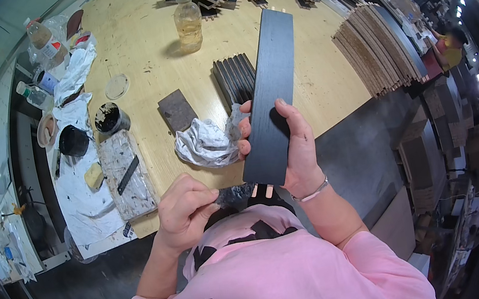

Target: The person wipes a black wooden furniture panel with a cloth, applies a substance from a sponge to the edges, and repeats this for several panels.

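My right hand (294,148) grips a long black wooden panel (269,79) near its lower end and holds it upright over the table edge. Two small wooden dowels stick out of the panel's bottom end. My left hand (185,208) is closed in a fist just below a crumpled stained white rag (205,145); whether it pinches anything I cannot tell. A stack of dark panels (235,77) lies on the wooden table (140,35) behind the rag.
A plastic bottle of yellowish liquid (188,20) stands at the back. A dark block (177,110), a black-stained cup (109,118), a black bowl (73,141) and a stained board (126,173) lie left. Brown-edged boards (377,46) are stacked at right. A person (450,49) sits far right.
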`<state>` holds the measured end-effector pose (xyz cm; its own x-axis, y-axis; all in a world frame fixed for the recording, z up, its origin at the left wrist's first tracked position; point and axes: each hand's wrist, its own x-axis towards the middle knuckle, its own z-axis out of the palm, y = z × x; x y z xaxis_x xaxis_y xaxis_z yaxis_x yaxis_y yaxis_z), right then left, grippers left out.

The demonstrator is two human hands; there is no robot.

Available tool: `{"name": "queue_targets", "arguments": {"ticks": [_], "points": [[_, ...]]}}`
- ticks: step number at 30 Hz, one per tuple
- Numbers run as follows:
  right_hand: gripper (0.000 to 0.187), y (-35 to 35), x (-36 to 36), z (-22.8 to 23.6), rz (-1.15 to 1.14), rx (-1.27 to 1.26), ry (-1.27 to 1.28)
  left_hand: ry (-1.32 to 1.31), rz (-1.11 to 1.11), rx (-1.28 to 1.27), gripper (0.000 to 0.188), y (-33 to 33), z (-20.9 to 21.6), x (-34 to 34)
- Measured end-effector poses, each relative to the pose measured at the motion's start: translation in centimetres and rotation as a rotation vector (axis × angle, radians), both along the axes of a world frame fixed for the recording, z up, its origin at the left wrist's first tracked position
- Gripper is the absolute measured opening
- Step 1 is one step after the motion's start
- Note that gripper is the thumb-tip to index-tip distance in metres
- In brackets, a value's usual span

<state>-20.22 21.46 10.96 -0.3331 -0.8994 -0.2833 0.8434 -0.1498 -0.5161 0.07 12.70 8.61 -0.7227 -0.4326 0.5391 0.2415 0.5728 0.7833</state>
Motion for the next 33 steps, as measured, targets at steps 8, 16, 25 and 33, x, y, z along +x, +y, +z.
{"name": "queue_targets", "arguments": {"ticks": [8, 16, 25, 33], "points": [[0.045, -0.1, 0.0, -0.3, 0.013, 0.007, 0.002, -0.01, -0.025, 0.036, 0.025, -0.2, -0.1, 0.0], [0.046, 0.0, 0.0, -0.3, -0.002, 0.008, 0.028, -0.015, -0.009, 0.107, 0.013, -0.1, -0.8, 0.1], [0.041, -0.1, 0.3, -0.2, -0.038, 0.0, 0.041, -0.015, -0.043, 0.184, 0.012, 0.3, -1.4, 0.2], [0.044, -0.2, 0.2, -0.3, -0.039, 0.01, 0.059, -0.035, -0.081, 0.218, 0.015, 0.2, -1.6, 0.2]]}}
